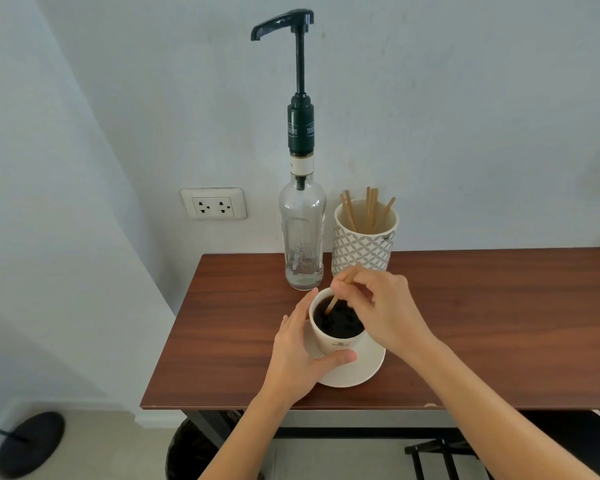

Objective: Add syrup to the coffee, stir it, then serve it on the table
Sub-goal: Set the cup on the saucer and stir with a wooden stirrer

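A white cup (pixel 338 346) of dark coffee stands on a white saucer (pixel 368 370) near the front of the brown table (pixel 482 323). My left hand (pixel 300 351) wraps around the cup's left side. Pinched in my right hand (pixel 383 308) is a wooden stir stick (pixel 333 303), its lower end dipped in the coffee. Behind the cup stands a clear syrup bottle (pixel 302 237) with a tall black pump (pixel 284 24); it looks almost empty.
A patterned white holder (pixel 362 247) with several wooden stir sticks stands right of the bottle, against the wall. A wall socket (pixel 213 203) sits left of the bottle. Under the table are a black bag (pixel 191 452) and a dark rack (pixel 440 452).
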A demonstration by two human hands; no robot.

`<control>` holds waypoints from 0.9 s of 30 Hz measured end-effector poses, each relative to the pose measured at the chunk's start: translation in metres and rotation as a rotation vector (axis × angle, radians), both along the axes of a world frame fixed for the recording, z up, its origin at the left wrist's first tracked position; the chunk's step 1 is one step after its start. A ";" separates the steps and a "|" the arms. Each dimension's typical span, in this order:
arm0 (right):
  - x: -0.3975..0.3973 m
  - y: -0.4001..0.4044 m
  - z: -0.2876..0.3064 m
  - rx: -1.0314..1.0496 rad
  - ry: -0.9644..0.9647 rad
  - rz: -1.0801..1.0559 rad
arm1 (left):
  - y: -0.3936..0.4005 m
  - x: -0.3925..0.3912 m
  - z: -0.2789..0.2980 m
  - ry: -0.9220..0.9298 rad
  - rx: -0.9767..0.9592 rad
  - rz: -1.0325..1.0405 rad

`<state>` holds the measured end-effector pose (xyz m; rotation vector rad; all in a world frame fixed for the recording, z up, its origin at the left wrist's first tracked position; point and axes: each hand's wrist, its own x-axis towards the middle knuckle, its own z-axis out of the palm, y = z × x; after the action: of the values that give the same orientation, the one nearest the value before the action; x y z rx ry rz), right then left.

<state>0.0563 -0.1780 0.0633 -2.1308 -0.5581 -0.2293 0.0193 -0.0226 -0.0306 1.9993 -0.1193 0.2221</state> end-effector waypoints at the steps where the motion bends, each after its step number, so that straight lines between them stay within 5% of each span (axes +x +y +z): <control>1: 0.006 -0.002 -0.002 -0.016 -0.036 -0.033 | 0.000 0.000 0.000 0.003 0.003 0.000; 7: 0.008 -0.031 0.006 -0.237 0.046 -0.094 | 0.000 0.000 0.001 0.027 -0.011 0.006; 14: -0.005 0.000 0.004 -0.005 0.108 0.013 | 0.000 0.000 -0.001 -0.009 -0.001 0.005; 20: 0.013 -0.018 0.001 -0.186 -0.057 -0.108 | 0.000 0.000 -0.002 0.012 0.005 0.011; 27: -0.011 -0.020 0.004 -0.125 0.141 0.031 | 0.001 0.000 -0.003 0.005 -0.004 0.005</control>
<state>0.0450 -0.1976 0.0676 -2.2368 -0.5344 -0.0268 0.0192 -0.0217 -0.0332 1.9963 -0.1109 0.2207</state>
